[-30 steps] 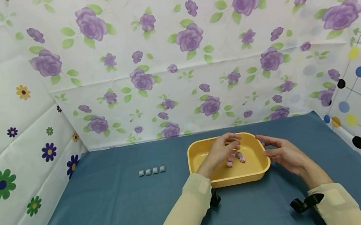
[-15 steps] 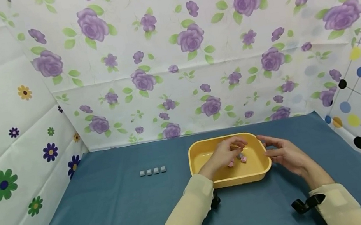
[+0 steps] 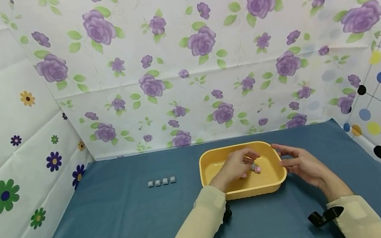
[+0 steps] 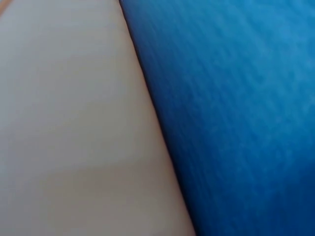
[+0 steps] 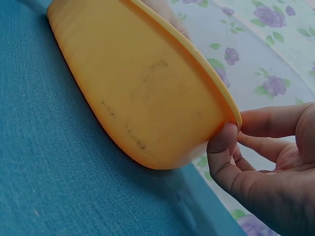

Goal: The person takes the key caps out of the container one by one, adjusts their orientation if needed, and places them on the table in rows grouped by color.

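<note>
A yellow plastic tray stands on the blue cloth. My left hand reaches into it over the left wall, its loosely bent fingers low above small pink pieces and a grey piece. These look like keycaps, and the hand partly covers them. I see nothing held in the left fingers, though their undersides are hidden. At the tray's right end my right hand pinches the rim. In the right wrist view the thumb presses the outer wall and the other fingers lie across the rim.
Several light grey keycap-like blocks sit in a straight row left of the tray. The blue cloth covers the table. Flowered sheets hang behind and at the left, and a dotted sheet at the right. The left wrist view shows mostly sleeve.
My left hand has shifted slightly right and lower over the pieces, covering more of the pink ones. The right hand keeps its pinch on the rim, and the tray stays in place.
</note>
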Available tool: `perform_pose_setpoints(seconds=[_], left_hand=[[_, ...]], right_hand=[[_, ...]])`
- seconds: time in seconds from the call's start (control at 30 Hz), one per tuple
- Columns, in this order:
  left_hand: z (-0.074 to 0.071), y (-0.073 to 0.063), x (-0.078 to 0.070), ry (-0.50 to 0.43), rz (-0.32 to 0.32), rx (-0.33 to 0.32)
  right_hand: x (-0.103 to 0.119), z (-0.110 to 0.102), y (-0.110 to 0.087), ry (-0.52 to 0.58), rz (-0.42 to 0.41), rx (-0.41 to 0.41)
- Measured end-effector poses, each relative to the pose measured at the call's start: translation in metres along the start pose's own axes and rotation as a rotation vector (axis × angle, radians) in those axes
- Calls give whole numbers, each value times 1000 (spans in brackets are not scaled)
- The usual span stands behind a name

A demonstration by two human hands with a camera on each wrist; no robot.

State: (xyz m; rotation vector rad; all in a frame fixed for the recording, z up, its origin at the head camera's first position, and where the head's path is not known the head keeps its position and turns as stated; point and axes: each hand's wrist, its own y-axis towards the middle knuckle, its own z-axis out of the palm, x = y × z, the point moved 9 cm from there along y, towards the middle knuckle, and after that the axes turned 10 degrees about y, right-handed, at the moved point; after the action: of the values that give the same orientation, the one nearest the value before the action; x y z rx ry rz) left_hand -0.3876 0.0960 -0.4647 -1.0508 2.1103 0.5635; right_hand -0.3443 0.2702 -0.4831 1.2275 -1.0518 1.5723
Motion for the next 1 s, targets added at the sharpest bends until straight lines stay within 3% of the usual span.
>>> perform_pose_setpoints(seconds=[0.27, 0.7, 1.0], left_hand=[[1, -2, 6, 26, -65, 25], [6, 0, 5, 191, -13, 44], [2, -1, 2, 118, -2, 24]], right_hand=[[0, 0, 0, -1, 0, 1], [0, -1, 0, -9, -3, 0], [0, -1, 1, -4, 0, 2]])
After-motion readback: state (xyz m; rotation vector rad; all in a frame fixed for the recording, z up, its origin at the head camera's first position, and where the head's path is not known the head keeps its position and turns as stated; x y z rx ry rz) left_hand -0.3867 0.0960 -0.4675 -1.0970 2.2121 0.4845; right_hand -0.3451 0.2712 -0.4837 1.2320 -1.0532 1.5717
